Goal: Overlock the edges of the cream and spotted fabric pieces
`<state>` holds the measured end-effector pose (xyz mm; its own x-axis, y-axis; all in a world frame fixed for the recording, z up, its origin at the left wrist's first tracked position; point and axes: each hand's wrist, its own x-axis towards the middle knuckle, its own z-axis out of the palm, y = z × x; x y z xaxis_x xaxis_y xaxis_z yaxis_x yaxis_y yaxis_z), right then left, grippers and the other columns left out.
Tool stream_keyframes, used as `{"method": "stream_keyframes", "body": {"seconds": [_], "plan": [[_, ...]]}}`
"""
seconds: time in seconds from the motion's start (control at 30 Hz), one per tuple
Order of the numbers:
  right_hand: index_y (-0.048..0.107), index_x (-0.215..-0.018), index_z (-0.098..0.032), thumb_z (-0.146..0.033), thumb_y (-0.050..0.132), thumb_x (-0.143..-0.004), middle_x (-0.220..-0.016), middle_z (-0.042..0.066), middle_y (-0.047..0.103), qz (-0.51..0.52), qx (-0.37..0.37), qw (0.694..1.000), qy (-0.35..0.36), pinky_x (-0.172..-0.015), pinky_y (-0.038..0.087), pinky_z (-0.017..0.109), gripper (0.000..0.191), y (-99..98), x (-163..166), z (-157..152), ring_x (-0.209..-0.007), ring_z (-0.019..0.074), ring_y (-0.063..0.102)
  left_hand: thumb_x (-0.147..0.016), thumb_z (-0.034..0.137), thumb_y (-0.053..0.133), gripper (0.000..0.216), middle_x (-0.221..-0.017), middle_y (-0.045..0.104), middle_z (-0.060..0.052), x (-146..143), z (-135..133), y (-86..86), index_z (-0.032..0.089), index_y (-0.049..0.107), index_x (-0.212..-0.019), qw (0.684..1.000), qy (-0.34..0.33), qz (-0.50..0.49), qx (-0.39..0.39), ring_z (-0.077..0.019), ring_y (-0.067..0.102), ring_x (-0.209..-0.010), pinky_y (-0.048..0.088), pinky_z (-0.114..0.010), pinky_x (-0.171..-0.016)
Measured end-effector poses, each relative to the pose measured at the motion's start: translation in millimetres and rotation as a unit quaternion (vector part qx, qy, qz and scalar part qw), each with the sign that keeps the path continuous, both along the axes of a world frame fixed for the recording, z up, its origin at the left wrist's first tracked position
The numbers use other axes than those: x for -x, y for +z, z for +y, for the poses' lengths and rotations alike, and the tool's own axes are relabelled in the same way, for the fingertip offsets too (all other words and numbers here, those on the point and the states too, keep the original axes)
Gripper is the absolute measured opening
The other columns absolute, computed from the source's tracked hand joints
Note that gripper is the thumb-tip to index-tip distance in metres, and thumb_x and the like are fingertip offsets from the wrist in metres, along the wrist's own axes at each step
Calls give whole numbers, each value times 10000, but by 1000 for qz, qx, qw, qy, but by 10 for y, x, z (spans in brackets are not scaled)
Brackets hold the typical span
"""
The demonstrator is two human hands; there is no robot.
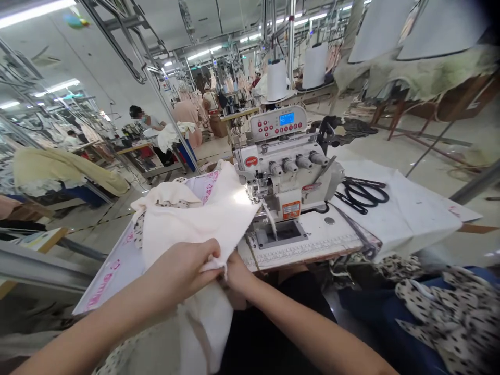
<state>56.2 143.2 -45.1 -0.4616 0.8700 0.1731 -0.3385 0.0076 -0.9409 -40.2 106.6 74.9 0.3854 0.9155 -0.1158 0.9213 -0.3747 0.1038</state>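
Cream fabric (183, 224) spreads over the left side of the sewing table, its far corner reaching the needle area of the overlock sewing machine (289, 172). My left hand (199, 260) pinches the near edge of this fabric between thumb and fingers. Close beside it, my right hand (237, 273) is closed at the same edge, its fingertips partly hidden behind the cloth. Below both hands the fabric hangs down over my lap. Spotted fabric (139, 229) shows from under the cream piece on the left.
Black-handled scissors (363, 194) lie on white cloth (422, 213) to the machine's right. Spotted pieces (449, 317) are heaped at lower right. White thread cones (276, 80) stand behind the machine. A co-worker (146, 120) sits at another table on the far left.
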Motion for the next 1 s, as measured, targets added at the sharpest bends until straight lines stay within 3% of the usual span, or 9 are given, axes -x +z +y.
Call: {"method": "stream_keyframes", "body": {"seconds": [0.17,0.27,0.37,0.5,0.6,0.7,0.87,1.0], "plan": [[600,-935,-162,-401,612,-739,-844,39,637,85,104,991,19,-758,459,327,310,-316,-522,-527,-786,187,582,-719,100,401,175,-803,513,-37,39,-169,-516,173,458,-868,988,3,-94,-125,-158,511,-717,415,-258,-624],[601,-891,-155,-365,663,-701,-794,20,625,102,125,986,42,-719,460,298,290,-293,-686,-655,-744,161,572,-747,66,341,234,-799,505,-51,-58,-212,-733,150,451,-935,967,-15,-131,-219,-155,513,-733,435,-262,-658],[592,-877,-157,-335,674,-695,-776,12,615,132,148,979,51,-713,453,289,268,-232,-742,-671,-728,147,567,-807,139,382,199,-781,520,-45,-120,-201,-824,140,435,-999,941,-36,-154,-298,-143,524,-688,439,-241,-620],[597,-798,-152,-304,688,-681,-719,-7,582,115,157,981,13,-652,435,243,212,-167,-773,-714,-665,118,537,-786,141,483,187,-742,536,-39,-94,-201,-823,140,444,-968,934,-102,-130,-317,-131,527,-650,438,-213,-570],[585,-714,-143,-318,682,-684,-630,-25,534,68,155,986,-2,-575,404,217,202,-108,-803,-769,-575,93,486,-786,76,442,267,-840,579,-89,-88,-228,-803,123,450,-1048,931,-189,-105,-295,-148,561,-752,470,-224,-629],[564,-658,-147,-325,659,-705,-583,-37,492,42,132,990,-14,-533,377,203,208,-54,-838,-797,-536,81,444,-822,107,419,267,-816,598,-79,-128,-254,-775,129,461,-1085,927,-222,-74,-294,-132,569,-692,469,-206,-588],[581,-686,-160,-322,642,-724,-609,-19,539,48,137,988,-54,-537,405,208,177,6,-938,-829,-555,93,474,-795,52,452,290,-846,580,-60,-117,-301,-613,158,500,-1061,936,-176,-148,-268,-114,553,-722,459,-200,-621],[592,-705,-177,-323,646,-726,-613,-11,550,56,144,983,-100,-516,419,209,157,111,-1059,-881,-555,101,481,-778,58,516,166,-803,546,-12,-88,-286,-368,175,564,-887,923,-39,-261,-280,-102,516,-736,427,-218,-642]]}}
